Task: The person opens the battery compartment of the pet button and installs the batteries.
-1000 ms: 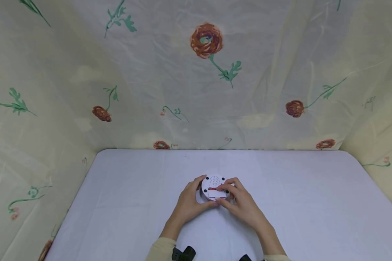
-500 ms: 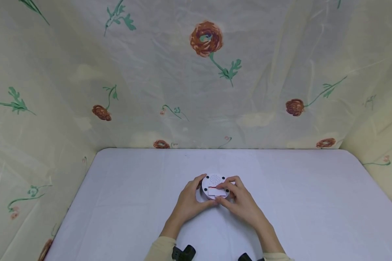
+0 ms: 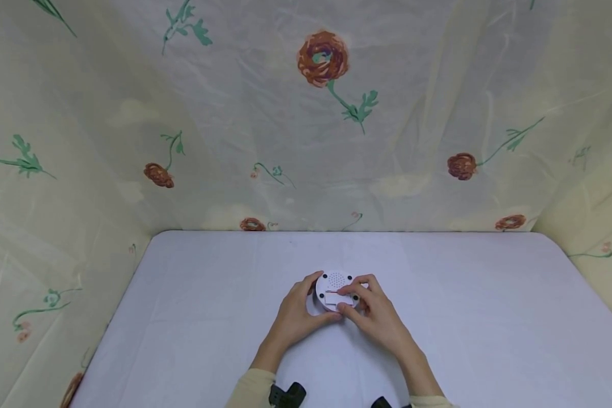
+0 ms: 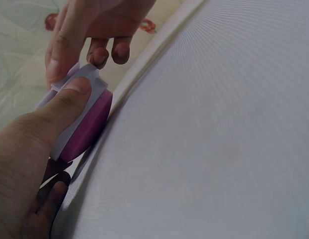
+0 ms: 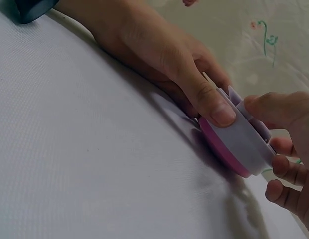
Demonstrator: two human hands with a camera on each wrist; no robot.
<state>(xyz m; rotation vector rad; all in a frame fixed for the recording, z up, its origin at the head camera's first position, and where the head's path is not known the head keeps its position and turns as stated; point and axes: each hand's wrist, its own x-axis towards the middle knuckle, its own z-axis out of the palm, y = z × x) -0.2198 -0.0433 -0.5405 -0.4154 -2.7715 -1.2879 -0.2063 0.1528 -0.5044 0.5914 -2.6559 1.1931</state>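
A small round device [image 3: 335,280], white with speaker holes and black feet on its upturned face, is held low over the table around the middle. Its other side is pink, as the pink base [image 4: 92,124] in the left wrist view shows. My left hand [image 3: 297,311] grips it by the rim, thumb along the near side. With thumb and forefinger, my right hand [image 3: 379,317] pinches the white rectangular battery cover [image 3: 331,300] over the compartment. In the right wrist view the cover [image 5: 234,95] sticks up at a tilt. A thin red strip [image 3: 331,292] shows along the cover's far edge.
A white cloth covers the table [image 3: 224,283]. Behind and at both sides hangs a flower-printed curtain [image 3: 398,141]. Dark wrist cameras, such as the left camera [image 3: 292,395], sit near the sleeves.
The right thumb has shifted slightly up onto the cover, and less of the red strip shows. The left hand keeps its grip on the device.
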